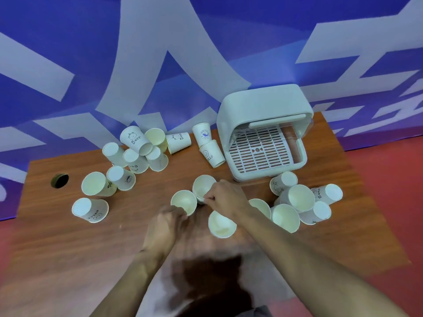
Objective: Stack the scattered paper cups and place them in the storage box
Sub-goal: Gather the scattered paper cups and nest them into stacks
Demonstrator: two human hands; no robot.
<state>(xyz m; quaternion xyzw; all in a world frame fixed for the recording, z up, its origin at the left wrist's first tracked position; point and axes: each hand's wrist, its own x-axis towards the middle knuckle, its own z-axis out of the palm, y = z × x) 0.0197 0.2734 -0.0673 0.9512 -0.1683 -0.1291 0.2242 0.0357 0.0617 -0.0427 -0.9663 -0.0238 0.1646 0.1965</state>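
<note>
Wooden table (68,259) with round cable hole (59,180) at left, blue wall banner (91,53) with large white lettering behind, red floor (393,179) at right

I see white paper cups (135,154) scattered upright and tipped across the table; the white box (263,131) stands open, far right.

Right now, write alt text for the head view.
Two hands work over a wooden table: the left hand grips one upright paper cup, the right hand pinches the stack beside it. Other cups lie scattered; the white storage box stands open behind.
</note>
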